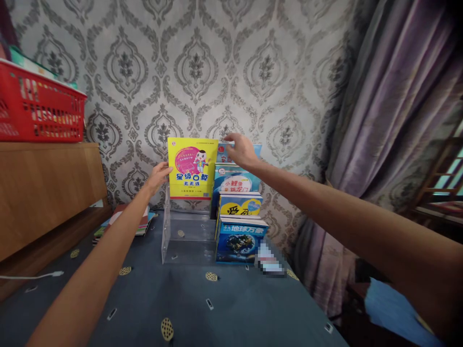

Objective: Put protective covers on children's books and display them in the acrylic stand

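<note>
A yellow workbook (193, 190) with a pink circle and a cartoon child stands upright in the top tier of a clear acrylic stepped rack (188, 253). My left hand (159, 177) grips its left edge, thumb in front and the other fingers partly hidden. Beside the workbook's upper right corner, my right hand (240, 148) hovers with bent fingers apart, in front of a light-blue book (256, 150). Below that, the rack's right half holds a teal book (237, 173), a yellow-and-blue book (240, 205) and a blue book with a globe picture (241, 241).
A red basket (47, 103) sits on a wooden cabinet (50, 188) at left. Near it lie a stack of books (142, 226) and a white cable (32, 276) on the dark patterned cloth (188, 308). Patterned wall behind; purple curtain (376, 120) at right.
</note>
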{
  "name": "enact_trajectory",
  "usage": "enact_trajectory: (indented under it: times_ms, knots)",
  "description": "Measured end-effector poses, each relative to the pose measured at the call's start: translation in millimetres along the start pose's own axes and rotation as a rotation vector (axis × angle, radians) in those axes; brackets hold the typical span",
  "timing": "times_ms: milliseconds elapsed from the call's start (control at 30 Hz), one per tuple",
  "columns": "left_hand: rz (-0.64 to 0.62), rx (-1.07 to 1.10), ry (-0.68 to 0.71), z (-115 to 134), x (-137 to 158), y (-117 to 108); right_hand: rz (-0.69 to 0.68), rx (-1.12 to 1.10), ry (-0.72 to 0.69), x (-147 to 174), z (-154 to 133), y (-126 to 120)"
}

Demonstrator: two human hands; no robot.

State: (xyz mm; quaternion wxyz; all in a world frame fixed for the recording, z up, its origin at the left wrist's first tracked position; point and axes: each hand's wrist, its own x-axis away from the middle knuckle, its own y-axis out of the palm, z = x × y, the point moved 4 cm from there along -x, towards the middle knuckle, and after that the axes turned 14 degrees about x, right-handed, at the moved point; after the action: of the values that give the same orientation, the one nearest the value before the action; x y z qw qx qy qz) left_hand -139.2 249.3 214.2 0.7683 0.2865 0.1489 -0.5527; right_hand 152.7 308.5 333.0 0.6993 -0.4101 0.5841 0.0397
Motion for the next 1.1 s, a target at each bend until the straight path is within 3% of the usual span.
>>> enact_trajectory:
  times_ms: [133, 200, 300, 400, 533, 633, 767, 867, 967, 1100]
  knots:
    - [0.147, -0.004, 0.106, 3.9, 19.4, -12.1, 0.093, -0.124, -0.233, 61.1, -20.5, -20.3]
    - [0.230, -0.005, 0.141, 1.6, 40.7, -19.7, 0.009, -0.192, -0.393, 112.3, -33.9, -25.8]
    - [0.296, -0.028, 0.124, -12.1, 87.6, -33.0, -0.282, -0.266, -0.585, 206.9, -51.4, -23.4]
    - [0.320, -0.101, 0.020, -37.3, 144.4, -51.8, -0.561, -0.283, -0.591, 301.1, -60.9, -13.0]
    - [0.304, -0.247, -0.149, -72.5, 215.5, -84.3, -0.681, -0.360, -0.338, 386.5, -63.0, 2.0]
    - [0.350, -0.316, -0.229, -88.2, 253.1, -110.8, -0.721, -0.455, -0.189, 415.3, -64.7, 14.8]
    - [0.385, -0.359, -0.267, -95.0, 273.7, -132.7, -0.753, -0.553, -0.061, 419.3, -78.2, 33.9]
    - [0.369, -0.389, -0.249, -95.1, 274.6, -136.4, -0.787, -0.656, 0.027, 416.4, -101.3, 47.3]
    - [0.341, -0.464, -0.220, -95.0, 273.9, -135.2, -0.809, -0.743, 0.029, 418.6, -126.5, 57.3]
    - [0.290, -0.651, -0.172, -95.9, 274.3, -133.2, -0.865, -0.843, 0.078, 424.2, -138.8, 68.5]
